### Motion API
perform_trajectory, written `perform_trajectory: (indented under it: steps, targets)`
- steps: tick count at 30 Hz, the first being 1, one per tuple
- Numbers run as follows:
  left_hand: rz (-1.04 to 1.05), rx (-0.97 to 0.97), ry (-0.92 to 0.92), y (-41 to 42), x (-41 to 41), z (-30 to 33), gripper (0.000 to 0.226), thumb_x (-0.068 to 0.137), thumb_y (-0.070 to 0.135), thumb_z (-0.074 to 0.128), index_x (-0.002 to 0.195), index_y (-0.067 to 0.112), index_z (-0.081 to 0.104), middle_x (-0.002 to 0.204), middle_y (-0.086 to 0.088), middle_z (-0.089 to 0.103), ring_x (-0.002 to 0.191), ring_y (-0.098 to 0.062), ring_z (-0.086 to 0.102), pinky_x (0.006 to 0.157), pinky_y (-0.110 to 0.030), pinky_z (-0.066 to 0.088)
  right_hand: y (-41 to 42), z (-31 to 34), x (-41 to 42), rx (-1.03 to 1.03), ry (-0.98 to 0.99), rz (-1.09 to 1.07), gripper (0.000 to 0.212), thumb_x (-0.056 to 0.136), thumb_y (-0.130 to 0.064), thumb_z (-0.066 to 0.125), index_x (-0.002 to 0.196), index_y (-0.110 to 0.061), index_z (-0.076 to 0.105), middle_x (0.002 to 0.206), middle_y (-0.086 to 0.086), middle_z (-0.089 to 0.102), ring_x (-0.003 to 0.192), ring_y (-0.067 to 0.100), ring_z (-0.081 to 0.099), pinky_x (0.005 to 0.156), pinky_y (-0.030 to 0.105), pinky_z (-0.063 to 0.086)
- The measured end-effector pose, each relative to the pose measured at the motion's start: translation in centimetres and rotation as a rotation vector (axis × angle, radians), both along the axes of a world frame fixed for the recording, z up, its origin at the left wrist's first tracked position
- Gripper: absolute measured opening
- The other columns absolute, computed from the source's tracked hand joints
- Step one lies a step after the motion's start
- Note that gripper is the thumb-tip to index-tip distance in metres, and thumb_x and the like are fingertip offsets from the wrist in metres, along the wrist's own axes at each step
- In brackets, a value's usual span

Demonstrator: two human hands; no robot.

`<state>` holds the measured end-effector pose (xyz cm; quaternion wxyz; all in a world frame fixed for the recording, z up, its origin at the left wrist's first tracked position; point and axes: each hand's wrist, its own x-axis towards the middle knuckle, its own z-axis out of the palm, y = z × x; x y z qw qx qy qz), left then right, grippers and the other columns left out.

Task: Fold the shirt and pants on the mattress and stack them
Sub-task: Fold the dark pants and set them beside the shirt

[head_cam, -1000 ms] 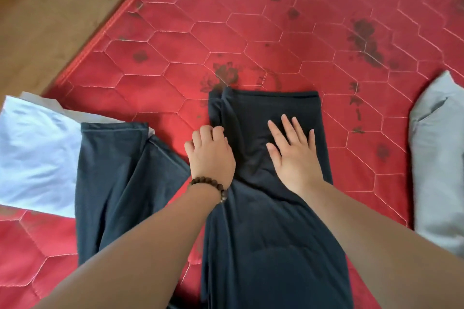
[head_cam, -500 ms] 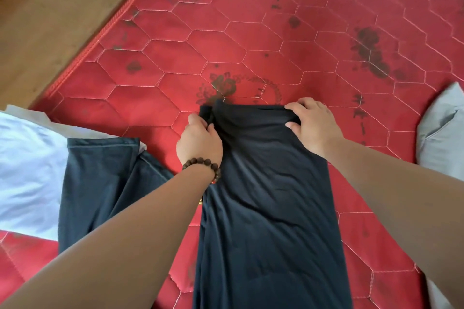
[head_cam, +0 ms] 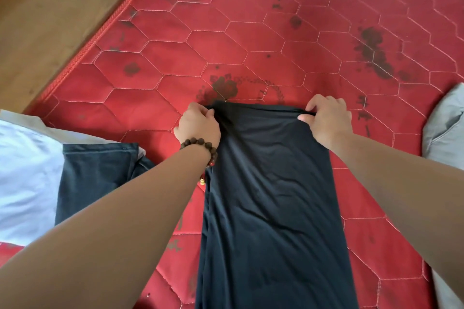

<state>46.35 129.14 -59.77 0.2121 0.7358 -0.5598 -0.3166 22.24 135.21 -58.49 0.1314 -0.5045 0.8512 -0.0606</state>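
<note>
Dark pants (head_cam: pixel 271 195) lie lengthwise down the middle of the red quilted mattress (head_cam: pixel 226 40), folded into a long strip. My left hand (head_cam: pixel 198 125), with a bead bracelet on its wrist, grips the far left corner of the strip. My right hand (head_cam: pixel 326 118) pinches the far right corner, and the far edge is stretched between them. A second dark garment (head_cam: pixel 95 178) lies flat at the left, partly under my left forearm. I cannot tell whether it is the shirt.
A white cloth (head_cam: pixel 25 178) lies at the left edge under the second dark garment. A grey pillow (head_cam: pixel 447 128) sits at the right edge. Wooden floor (head_cam: pixel 45 20) borders the mattress at the upper left. Bare stained mattress stretches beyond the pants.
My hands went from resting on the pants to gripping their far corners. The far edge is now pulled taut and slightly raised.
</note>
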Motion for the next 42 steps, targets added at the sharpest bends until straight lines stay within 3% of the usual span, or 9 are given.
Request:
perform_trajectory:
  steps: [3, 9, 12, 16, 20, 23, 31, 35, 42]
  targets:
    - [0.014, -0.079, 0.065, 0.3, 0.6, -0.2, 0.01, 0.096, 0.022, 0.051, 0.089, 0.017, 0.047, 0.067, 0.011, 0.043, 0.076, -0.024, 0.048, 0.083, -0.041, 0.044, -0.4, 0.0, 0.0, -0.021, 0.037, 0.013, 0.017, 0.096, -0.029, 0.055, 0.102, -0.014, 0.06, 0.106, 0.008, 0.056, 0.111, 0.03, 0.04, 0.092, 0.044, 0.031]
    - [-0.013, -0.072, -0.022, -0.4, 1.3, -0.5, 0.01, 0.095, 0.023, 0.052, 0.089, 0.015, 0.05, 0.066, 0.012, 0.041, 0.055, -0.007, 0.038, 0.055, -0.028, 0.029, 1.0, 0.0, 3.1, -0.223, 0.178, 0.06, 0.022, 0.093, -0.022, 0.055, 0.113, -0.012, 0.059, 0.123, 0.012, 0.051, 0.118, 0.033, 0.041, 0.104, 0.047, 0.029]
    - [-0.049, -0.084, -0.049, -0.4, 1.6, -0.5, 0.011, 0.096, 0.024, 0.052, 0.088, 0.016, 0.048, 0.064, 0.011, 0.042, 0.055, -0.008, 0.038, 0.051, -0.027, 0.028, 3.8, -0.2, 7.6, -0.378, 0.148, 0.314, 0.025, 0.091, -0.021, 0.049, 0.109, -0.01, 0.062, 0.118, 0.013, 0.056, 0.112, 0.035, 0.049, 0.103, 0.048, 0.033]
    - [-0.115, -0.097, -0.115, -0.4, 1.9, -0.6, 0.011, 0.097, 0.024, 0.049, 0.092, 0.015, 0.046, 0.064, 0.007, 0.043, 0.061, -0.021, 0.046, 0.055, -0.03, 0.032, 6.3, -2.7, 10.9, -0.099, 0.095, 0.672, 0.049, 0.098, -0.04, 0.033, 0.141, -0.021, 0.047, 0.15, 0.003, 0.04, 0.141, 0.024, 0.033, 0.115, 0.055, 0.02]
    - [-0.117, -0.087, -0.147, -0.5, 2.0, -0.7, 0.011, 0.097, 0.025, 0.049, 0.093, 0.014, 0.048, 0.065, 0.006, 0.044, 0.061, -0.021, 0.047, 0.055, -0.03, 0.033, 5.2, -3.6, 5.7, 0.07, 0.173, 0.27, 0.056, 0.098, -0.053, 0.014, 0.152, -0.036, 0.011, 0.162, -0.007, 0.004, 0.149, 0.016, -0.001, 0.116, 0.059, -0.001]
    - [-0.124, -0.083, -0.119, -0.2, 2.2, -0.2, 0.012, 0.096, 0.028, 0.053, 0.093, 0.016, 0.052, 0.068, 0.006, 0.047, 0.063, -0.019, 0.047, 0.055, -0.029, 0.033, 5.0, -3.4, 4.0, 0.154, 0.189, 0.142, 0.06, 0.095, -0.055, 0.003, 0.152, -0.035, -0.002, 0.162, -0.005, -0.005, 0.148, 0.017, -0.01, 0.116, 0.06, -0.005]
    - [-0.319, 0.035, -0.115, 7.1, 5.9, 0.6, 0.038, 0.087, 0.053, 0.056, 0.063, 0.024, 0.051, 0.06, 0.011, 0.053, 0.063, -0.015, 0.053, 0.058, -0.027, 0.036, 11.2, -2.2, 12.5, -0.028, 0.124, 0.411, 0.06, 0.1, -0.047, 0.021, 0.153, -0.02, 0.019, 0.161, 0.003, 0.01, 0.149, 0.022, 0.003, 0.116, 0.061, 0.006]
    - [-0.404, 0.097, -0.15, 9.0, 6.3, 0.4, 0.027, 0.087, 0.044, 0.062, 0.07, 0.024, 0.052, 0.067, 0.01, 0.054, 0.072, -0.018, 0.057, 0.063, -0.031, 0.045, 14.3, -2.9, 16.7, 0.004, 0.104, 0.504, 0.06, 0.1, -0.047, 0.025, 0.152, -0.017, 0.023, 0.161, 0.003, 0.014, 0.149, 0.021, 0.008, 0.115, 0.061, 0.013]
    - [-0.333, 0.091, -0.122, 9.7, 6.9, 0.7, 0.024, 0.092, 0.039, 0.058, 0.078, 0.019, 0.056, 0.066, 0.008, 0.054, 0.069, -0.018, 0.055, 0.06, -0.028, 0.039, 15.9, -3.0, 17.0, 0.035, 0.12, 0.39, 0.063, 0.098, -0.053, 0.024, 0.153, -0.022, 0.021, 0.161, 0.003, 0.013, 0.149, 0.023, 0.01, 0.115, 0.063, 0.008]
